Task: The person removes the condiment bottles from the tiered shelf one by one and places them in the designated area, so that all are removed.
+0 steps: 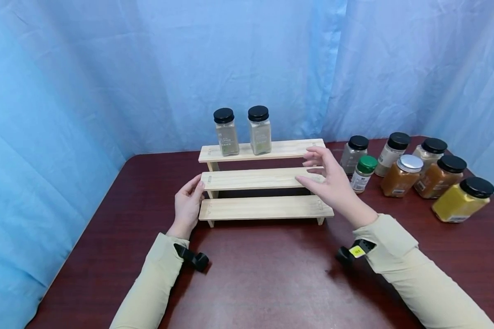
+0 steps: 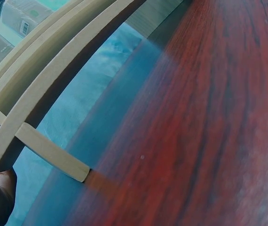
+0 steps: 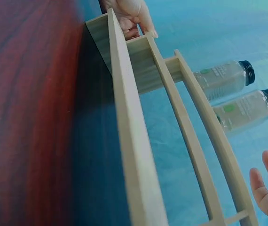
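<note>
A three-tier wooden shelf rack (image 1: 267,208) stands on the table. My left hand (image 1: 188,203) grips the left end of its middle tier, with the thumb near the front edge. In the right wrist view that same left hand (image 3: 131,12) shows at the far end of the rack. My right hand (image 1: 328,180) is held over the right end of the middle tier, its fingers spread and slightly bent, holding nothing. On the top tier two black-capped spice jars, a left one (image 1: 228,137) and a right one (image 1: 260,135), stand upright side by side.
On the table's right side stand several more jars, among them a green-capped jar (image 1: 360,179), a silver-capped brown jar (image 1: 398,179) and a yellow jar (image 1: 457,205). A blue curtain (image 1: 181,73) hangs behind and beside the dark red table (image 1: 251,278).
</note>
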The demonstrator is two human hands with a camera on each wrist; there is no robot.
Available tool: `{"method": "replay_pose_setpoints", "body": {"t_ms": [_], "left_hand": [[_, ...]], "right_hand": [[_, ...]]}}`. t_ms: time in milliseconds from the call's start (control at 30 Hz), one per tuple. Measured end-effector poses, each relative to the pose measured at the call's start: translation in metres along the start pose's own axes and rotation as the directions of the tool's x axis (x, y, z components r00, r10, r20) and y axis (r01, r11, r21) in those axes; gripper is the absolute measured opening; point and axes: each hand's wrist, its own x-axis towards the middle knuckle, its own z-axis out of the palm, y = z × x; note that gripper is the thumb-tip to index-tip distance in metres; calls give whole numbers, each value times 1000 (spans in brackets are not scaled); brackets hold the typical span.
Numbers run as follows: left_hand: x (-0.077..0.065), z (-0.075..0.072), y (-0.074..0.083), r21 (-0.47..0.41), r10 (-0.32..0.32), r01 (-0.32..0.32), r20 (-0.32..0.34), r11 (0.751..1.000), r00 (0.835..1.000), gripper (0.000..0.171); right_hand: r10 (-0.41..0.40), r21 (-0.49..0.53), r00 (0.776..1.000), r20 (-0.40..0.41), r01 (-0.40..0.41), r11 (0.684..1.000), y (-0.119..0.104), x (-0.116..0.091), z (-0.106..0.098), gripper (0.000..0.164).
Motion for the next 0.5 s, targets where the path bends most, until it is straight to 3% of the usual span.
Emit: {"method": "replay_pose_setpoints", "body": {"t_ms": [500], "left_hand": [[1, -1, -1, 2, 19, -19, 2, 1000, 1000, 35]], "right_hand": [[-2, -72, 1000, 20, 4, 997, -11, 42, 12, 76]]}}
